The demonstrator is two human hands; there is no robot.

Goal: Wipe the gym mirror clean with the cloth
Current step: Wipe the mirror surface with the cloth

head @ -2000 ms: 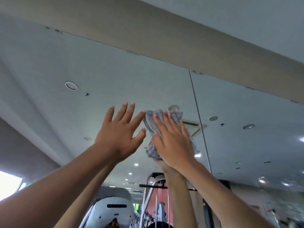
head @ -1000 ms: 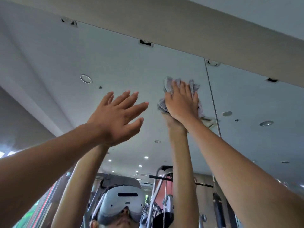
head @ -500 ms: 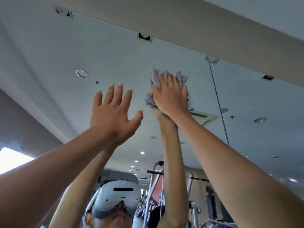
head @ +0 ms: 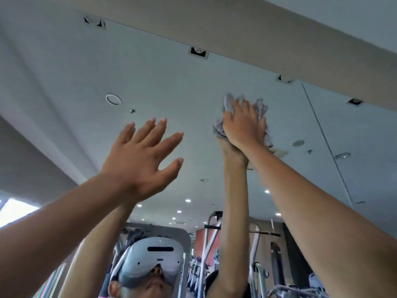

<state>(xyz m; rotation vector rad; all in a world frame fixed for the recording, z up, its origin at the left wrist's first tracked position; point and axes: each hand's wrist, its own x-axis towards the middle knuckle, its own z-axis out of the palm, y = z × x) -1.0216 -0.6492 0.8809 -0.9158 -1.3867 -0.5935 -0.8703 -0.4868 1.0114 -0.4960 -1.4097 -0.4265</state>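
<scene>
head view, looking up along both raised arms at the mirror [head: 64, 72]. at the far left, low in the glass, we see a bright window patch [head: 15, 211]. our left hand [head: 141, 160] is lifted in front of the mirror with fingers straight and spread, thumb out, holding nothing. we cannot tell whether it touches the glass. below it, the mirror reflects a grey headset [head: 156, 259] and, just to the right, the metal frame of a gym machine [head: 209, 244]. further right and higher, our right hand [head: 242, 127] lies flat on the cloth [head: 261, 108], fingers straight and close together, pressing it against the mirror near its top edge. the grey cloth is bunched and pokes out above the fingertips and on both sides of the hand. right of it, a thin seam [head: 326, 143] divides the mirror panels.
</scene>
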